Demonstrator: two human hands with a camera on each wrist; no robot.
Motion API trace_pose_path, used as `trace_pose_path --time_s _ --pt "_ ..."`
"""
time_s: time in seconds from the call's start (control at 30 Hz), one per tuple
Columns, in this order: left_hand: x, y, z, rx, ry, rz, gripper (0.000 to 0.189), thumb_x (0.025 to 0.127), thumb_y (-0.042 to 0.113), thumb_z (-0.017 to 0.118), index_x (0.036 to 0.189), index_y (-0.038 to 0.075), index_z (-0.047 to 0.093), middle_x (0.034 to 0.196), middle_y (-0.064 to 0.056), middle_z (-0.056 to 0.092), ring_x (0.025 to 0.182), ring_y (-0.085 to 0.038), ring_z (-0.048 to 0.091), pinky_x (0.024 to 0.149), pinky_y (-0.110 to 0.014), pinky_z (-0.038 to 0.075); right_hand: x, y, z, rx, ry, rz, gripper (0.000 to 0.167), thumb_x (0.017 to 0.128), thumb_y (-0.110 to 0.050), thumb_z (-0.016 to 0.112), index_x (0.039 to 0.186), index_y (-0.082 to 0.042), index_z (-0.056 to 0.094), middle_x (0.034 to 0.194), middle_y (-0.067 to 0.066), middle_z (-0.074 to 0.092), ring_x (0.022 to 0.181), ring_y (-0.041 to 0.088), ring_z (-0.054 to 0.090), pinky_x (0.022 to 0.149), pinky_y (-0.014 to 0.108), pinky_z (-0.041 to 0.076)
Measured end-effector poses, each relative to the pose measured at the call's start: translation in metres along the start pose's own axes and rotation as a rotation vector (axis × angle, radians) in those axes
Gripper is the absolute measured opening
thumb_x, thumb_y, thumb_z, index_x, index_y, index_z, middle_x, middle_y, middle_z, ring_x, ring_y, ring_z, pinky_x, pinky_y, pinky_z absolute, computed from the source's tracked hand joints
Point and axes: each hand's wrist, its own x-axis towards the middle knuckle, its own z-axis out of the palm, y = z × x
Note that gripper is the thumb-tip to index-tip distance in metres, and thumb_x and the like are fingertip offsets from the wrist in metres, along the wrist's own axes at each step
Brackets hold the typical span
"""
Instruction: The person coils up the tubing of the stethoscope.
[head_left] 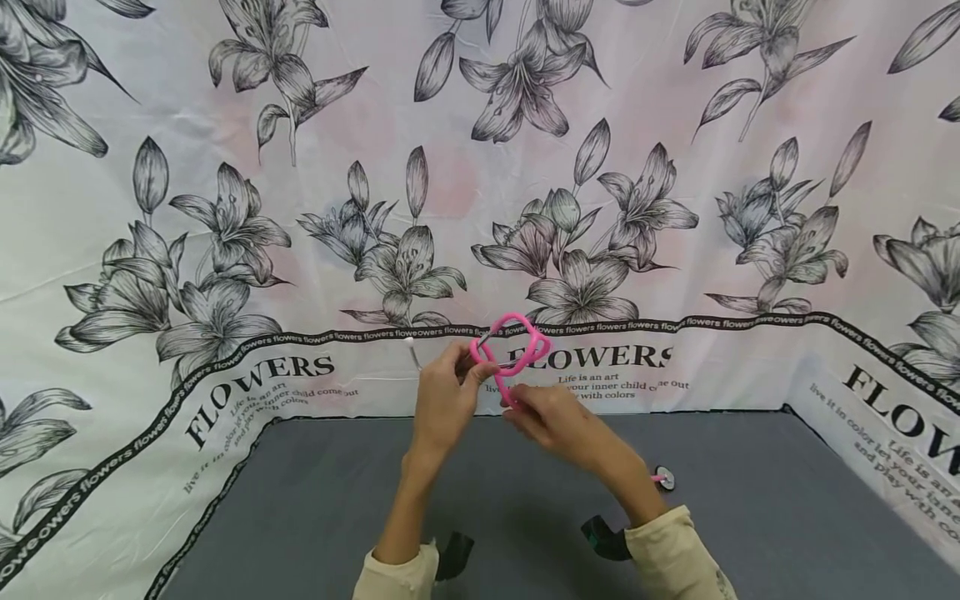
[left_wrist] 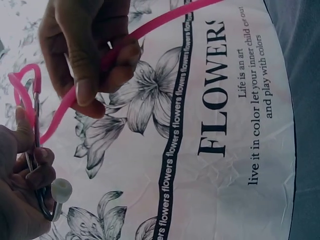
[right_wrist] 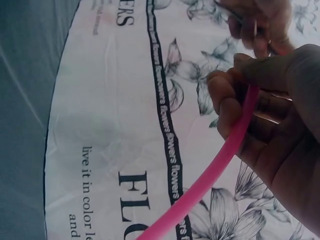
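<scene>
A stethoscope with pink tubing (head_left: pixel 517 373) is held up in front of the printed backdrop. My left hand (head_left: pixel 446 400) grips its metal ear tubes (left_wrist: pixel 34 170) together with the start of the tubing, which loops above the fingers. A white eartip (left_wrist: pixel 61 190) sticks out past that hand. To the right, my right hand (head_left: pixel 558 421) pinches the pink tube (right_wrist: pixel 210 180) between thumb and fingers, and the tube runs on out of its grip. Beyond the right forearm, the round chest piece (head_left: pixel 665 477) shows near the grey surface; the tubing leading to it is partly hidden.
A grey tabletop (head_left: pixel 330 508) lies below the hands. Behind it hangs a white cloth (head_left: pixel 480 183) printed with lilies and lettering, which also borders both sides. Dark wrist-worn pieces show by the left sleeve (head_left: pixel 397 575) and the right sleeve (head_left: pixel 678 554).
</scene>
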Motion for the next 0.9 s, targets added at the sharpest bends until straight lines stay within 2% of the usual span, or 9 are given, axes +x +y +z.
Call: trace_pose_path --time_s 0.2,0.43,0.57,0.67,0.83,0.9 --pt "-0.001 0.0 0.0 0.045 0.037 -0.045 0.024 0.092 0.022 0.076 0.097 0.0 0.067 0.088 -0.014 0.076 0.083 -0.024 0.078 0.074 -0.034 0.06 -0.002 -0.015 -0.006 -0.054 -0.027 0.054 0.007 0.099 -0.007 0.069 0.094 -0.005 0.065 0.067 -0.007 0.052 0.058 -0.005 0.036 0.054 0.016 0.038" --pt "-0.003 0.002 0.004 0.133 0.079 -0.07 0.025 0.093 0.026 0.077 0.093 0.002 0.068 0.087 -0.013 0.079 0.084 -0.026 0.079 0.075 -0.041 0.063 -0.002 -0.029 -0.008 -0.211 -0.036 0.034 0.015 0.099 -0.009 0.071 0.088 -0.008 0.061 0.066 -0.006 0.046 0.059 -0.002 0.033 0.056 0.015 0.034" --pt "-0.007 -0.001 0.009 0.252 0.097 -0.043 0.025 0.091 0.028 0.078 0.091 0.006 0.069 0.083 -0.009 0.079 0.081 -0.024 0.08 0.07 -0.038 0.063 -0.003 -0.033 -0.008 -0.241 -0.053 0.039 0.022 0.096 -0.008 0.075 0.083 -0.011 0.056 0.066 -0.007 0.044 0.06 -0.001 0.033 0.056 0.015 0.034" --pt "-0.009 -0.002 0.012 0.351 0.103 -0.009 0.025 0.089 0.03 0.08 0.089 0.007 0.07 0.076 -0.005 0.076 0.07 -0.02 0.075 0.062 -0.034 0.06 -0.005 -0.036 -0.009 -0.32 -0.034 0.029 0.026 0.093 -0.006 0.077 0.081 -0.012 0.055 0.066 -0.008 0.045 0.06 0.0 0.035 0.057 0.015 0.034" --pt "-0.008 0.0 0.016 0.499 0.113 0.072 0.026 0.085 0.03 0.084 0.085 0.009 0.07 0.07 -0.003 0.07 0.055 -0.019 0.059 0.056 -0.032 0.051 -0.007 -0.04 -0.012 -0.475 0.066 -0.013 0.017 0.092 -0.005 0.077 0.084 -0.01 0.062 0.067 -0.005 0.053 0.058 0.005 0.041 0.056 0.016 0.036" --pt "-0.008 0.002 0.018 0.547 0.097 0.113 0.028 0.084 0.031 0.085 0.082 0.009 0.068 0.068 -0.003 0.067 0.054 -0.019 0.058 0.057 -0.032 0.049 -0.007 -0.04 -0.014 -0.514 0.126 -0.055 0.014 0.09 -0.006 0.079 0.085 -0.008 0.066 0.07 -0.002 0.06 0.059 0.009 0.05 0.056 0.019 0.043"
